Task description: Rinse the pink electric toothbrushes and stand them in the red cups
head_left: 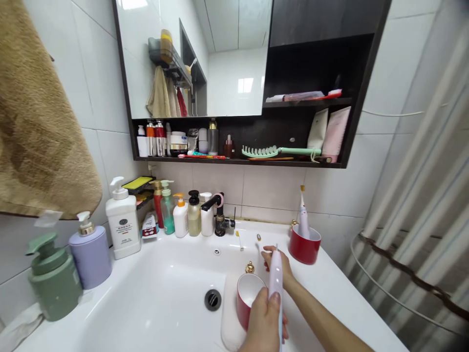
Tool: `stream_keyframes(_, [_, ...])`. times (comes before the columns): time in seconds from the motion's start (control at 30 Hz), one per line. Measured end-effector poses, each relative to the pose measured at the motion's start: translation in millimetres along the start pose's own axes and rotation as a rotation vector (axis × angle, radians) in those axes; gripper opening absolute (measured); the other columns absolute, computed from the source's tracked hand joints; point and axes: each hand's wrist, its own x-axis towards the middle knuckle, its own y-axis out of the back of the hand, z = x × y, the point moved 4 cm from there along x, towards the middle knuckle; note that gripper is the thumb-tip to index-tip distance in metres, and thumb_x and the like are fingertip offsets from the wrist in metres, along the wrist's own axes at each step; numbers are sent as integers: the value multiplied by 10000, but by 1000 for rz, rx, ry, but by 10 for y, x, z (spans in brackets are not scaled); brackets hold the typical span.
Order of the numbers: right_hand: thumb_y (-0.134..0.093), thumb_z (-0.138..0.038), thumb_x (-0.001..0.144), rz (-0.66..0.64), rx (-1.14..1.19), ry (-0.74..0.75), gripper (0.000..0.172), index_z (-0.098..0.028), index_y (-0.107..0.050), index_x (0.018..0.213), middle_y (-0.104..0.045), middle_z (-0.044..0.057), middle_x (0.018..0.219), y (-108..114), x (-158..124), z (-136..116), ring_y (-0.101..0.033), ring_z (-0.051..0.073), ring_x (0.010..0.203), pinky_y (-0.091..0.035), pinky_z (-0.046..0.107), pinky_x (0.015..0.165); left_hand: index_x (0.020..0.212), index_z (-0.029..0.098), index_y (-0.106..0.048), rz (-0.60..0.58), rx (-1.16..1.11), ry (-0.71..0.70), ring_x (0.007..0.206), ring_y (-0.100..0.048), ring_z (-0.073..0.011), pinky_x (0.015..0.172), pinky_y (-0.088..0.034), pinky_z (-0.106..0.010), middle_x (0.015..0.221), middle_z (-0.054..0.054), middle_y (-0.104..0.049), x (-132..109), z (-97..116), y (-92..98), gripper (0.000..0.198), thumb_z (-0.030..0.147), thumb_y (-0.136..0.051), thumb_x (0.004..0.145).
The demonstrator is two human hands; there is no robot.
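Note:
My left hand (262,318) is wrapped round the pale pink handle of an electric toothbrush (275,274), its bare metal shaft pointing up. Just beyond it, my right hand (280,269) has its fingers closed near a small toothbrush head (258,238), whose pale neck runs down to the fingertips. A second brush head (240,240) with yellow bristles lies on the sink's back ledge. Beside my left hand, a red cup (244,308) with a white inside is partly covered by that hand. A gold knob (249,267) shows behind this cup.
Another red cup (305,249) holds an upright toothbrush (303,220) at the right. The black faucet (220,215) rises behind the white sink (164,293). Several pump bottles (181,217) line the back and left ledge. Above hangs a mirrored cabinet (238,164) with toiletries.

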Motion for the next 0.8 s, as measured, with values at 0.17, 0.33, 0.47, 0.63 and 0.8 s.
stream_keyframes(0.17, [-436, -162, 530, 2, -372, 53, 88, -173, -524, 533, -486, -5, 401, -350, 377, -120, -494, 154, 497, -321, 256, 500, 647, 173, -333, 31, -34, -41, 359, -330, -26, 366, -261, -168, 522, 51, -388, 14, -5, 48, 316, 486, -292, 668])
stream_keyframes(0.33, [-426, -150, 560, -19, -607, 116, 121, -164, -535, 509, -566, 81, 583, -461, 468, -275, -510, 200, 679, -314, 276, 569, 660, 175, -358, 35, -56, -54, 372, -334, -33, 385, -283, -181, 534, 45, -388, 11, 30, 69, 349, 520, -308, 644])
stream_keyframes(0.47, [-458, -196, 562, -63, -675, 175, 142, -173, -557, 661, -568, 94, 759, -628, 437, -325, -499, 200, 733, -311, 272, 590, 645, 173, -367, 40, -54, -53, 367, -327, -31, 381, -279, -179, 538, 42, -395, 16, 62, 79, 351, 520, -311, 643])
stream_keyframes(0.63, [-475, -51, 471, -135, -641, 169, 225, -142, -566, 656, -579, 99, 680, -796, 381, -346, -512, 199, 680, -311, 260, 564, 652, 172, -358, 80, -95, -56, 368, -334, -31, 384, -271, -178, 525, 47, -391, 26, 92, 126, 331, 500, -314, 653])
stream_keyframes(0.8, [-456, -165, 540, -126, -482, 152, 108, -138, -554, 576, -559, 53, 541, -493, 197, -464, -511, 173, 589, -325, 243, 516, 644, 172, -345, 55, -103, -31, 354, -335, -26, 366, -258, -170, 514, 52, -395, 18, 87, 111, 341, 513, -319, 641])
